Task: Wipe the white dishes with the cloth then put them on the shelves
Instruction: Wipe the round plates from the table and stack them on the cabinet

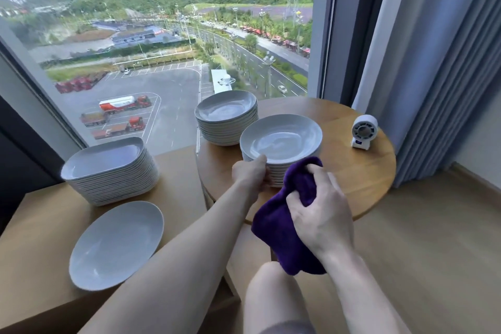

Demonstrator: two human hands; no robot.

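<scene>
Gleaming glossy, the near stack of white dishes (282, 141) is being held on the round desk (366, 171) by the left hand (250, 175) — its grip curled round the top rim. The purple cloth (279, 225) is being bunched in the grip of the right hand (322, 214), just in front of that stack. A second stack (226, 108) is standing behind, a small white fan (363, 131) rightward; a rectangular stack (108, 160) and an oval plate (116, 244) are lying on the lower desk (32, 238).
</scene>
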